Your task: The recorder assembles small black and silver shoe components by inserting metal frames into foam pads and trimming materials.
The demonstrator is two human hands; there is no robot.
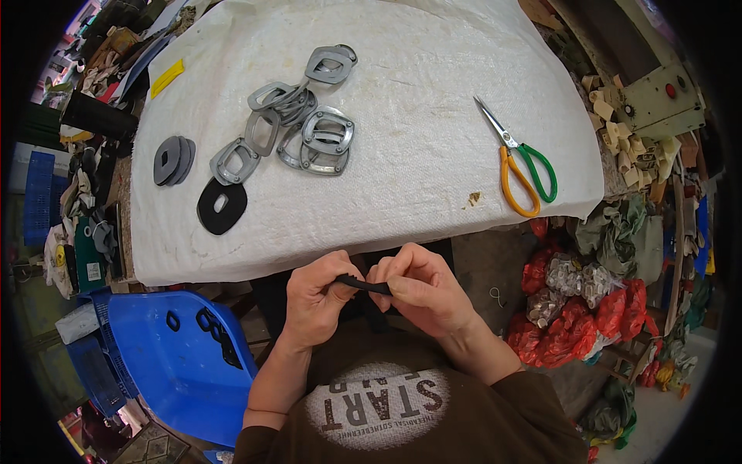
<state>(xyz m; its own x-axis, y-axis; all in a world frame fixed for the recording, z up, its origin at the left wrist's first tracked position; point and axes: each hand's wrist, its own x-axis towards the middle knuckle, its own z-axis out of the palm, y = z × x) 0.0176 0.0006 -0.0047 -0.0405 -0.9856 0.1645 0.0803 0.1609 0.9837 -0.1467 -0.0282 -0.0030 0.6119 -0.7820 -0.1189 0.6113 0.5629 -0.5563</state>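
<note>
Head view: black strip (361, 284) held between both hands, body side of white-covered table (433, 162); left hand (313, 300) and right hand (427, 294) pinch opposite ends; long axis left-to-right, dipping rightward, neither hand nearer

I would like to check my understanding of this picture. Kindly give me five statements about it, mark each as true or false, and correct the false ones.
1. The left hand and the right hand hold the same black piece. True.
2. The scissors lie to the right of the metal frames. True.
3. Both scissor handles are green. False: one is green, the other orange.
4. The blue basin has black parts in it. True.
5. The metal frames are inside the basin. False: they lie on the white sheet.
</note>
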